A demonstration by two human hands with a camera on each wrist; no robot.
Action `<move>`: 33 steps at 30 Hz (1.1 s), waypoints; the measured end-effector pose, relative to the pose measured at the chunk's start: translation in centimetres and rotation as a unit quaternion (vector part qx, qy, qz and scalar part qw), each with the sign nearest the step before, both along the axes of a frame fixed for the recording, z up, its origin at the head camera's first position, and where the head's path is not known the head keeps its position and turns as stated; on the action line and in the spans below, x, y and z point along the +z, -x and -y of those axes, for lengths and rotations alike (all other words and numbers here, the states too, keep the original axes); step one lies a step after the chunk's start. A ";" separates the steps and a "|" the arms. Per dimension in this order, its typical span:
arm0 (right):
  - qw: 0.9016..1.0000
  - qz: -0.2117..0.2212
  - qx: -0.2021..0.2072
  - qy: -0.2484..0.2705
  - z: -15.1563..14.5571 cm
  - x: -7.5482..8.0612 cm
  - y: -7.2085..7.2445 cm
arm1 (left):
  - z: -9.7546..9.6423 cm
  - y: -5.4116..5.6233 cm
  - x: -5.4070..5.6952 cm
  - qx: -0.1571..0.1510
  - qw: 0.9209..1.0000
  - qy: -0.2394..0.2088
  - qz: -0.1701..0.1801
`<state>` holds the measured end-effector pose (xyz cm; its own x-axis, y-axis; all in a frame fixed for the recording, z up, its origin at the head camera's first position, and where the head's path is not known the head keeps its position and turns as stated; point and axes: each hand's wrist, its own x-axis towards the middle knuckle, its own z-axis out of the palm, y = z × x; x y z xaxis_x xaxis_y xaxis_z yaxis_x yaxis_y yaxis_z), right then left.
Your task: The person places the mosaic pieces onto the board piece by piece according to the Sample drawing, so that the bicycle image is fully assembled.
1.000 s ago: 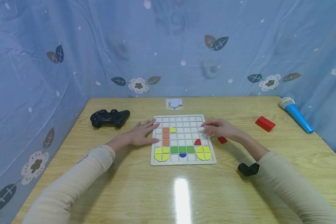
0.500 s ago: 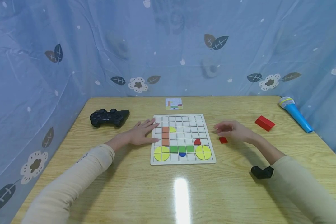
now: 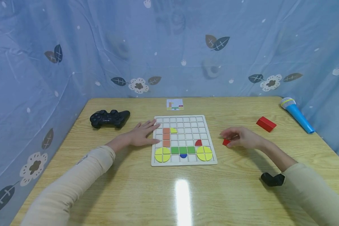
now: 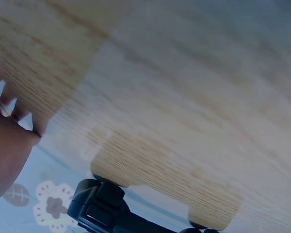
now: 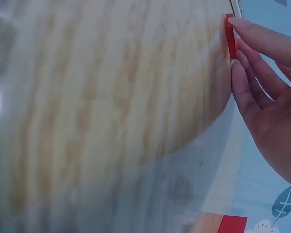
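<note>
My left hand [image 3: 141,135] lies with fingers spread on the left edge of the white grid board [image 3: 175,162]. On the board sit orange squares [image 3: 166,137], green squares [image 3: 183,150], two yellow circles [image 3: 162,154] made of quarter pieces, a lone yellow quarter [image 3: 173,130], a red quarter [image 3: 198,143] and a blue half-round piece [image 3: 183,155]. To the right of the board, my right hand [image 3: 241,137] pinches a small red square tile [image 3: 226,142] at the tabletop. In the right wrist view, thumb and finger meet the tile [image 5: 231,39] at its two ends.
A printed pattern card [image 3: 174,104] lies behind the board. The black game controller [image 3: 109,119] is at the back left. At the right are a red block [image 3: 266,124] and a blue toy microphone [image 3: 298,116]. A blue curtain [image 3: 169,47] hangs behind the table.
My right hand has moved away from the board's right edge, down and to the right, and has taken hold of the red square tile. The left hand has stayed on the board.
</note>
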<state>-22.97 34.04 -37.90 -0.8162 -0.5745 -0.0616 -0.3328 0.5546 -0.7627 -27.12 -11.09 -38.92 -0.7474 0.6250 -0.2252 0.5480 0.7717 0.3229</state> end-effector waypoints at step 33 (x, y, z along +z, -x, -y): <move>0.970 0.136 -0.186 0.077 3.2 1.0 -0.1 | 0.0 -0.1 0.1 -0.010 1.000 0.000 0.000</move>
<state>-22.91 30.89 -36.90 -0.9344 -0.2626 -0.2407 0.0936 0.4710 -0.8771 -27.05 -11.11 -38.79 -0.7343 0.6407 -0.2244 0.5641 0.7597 0.3235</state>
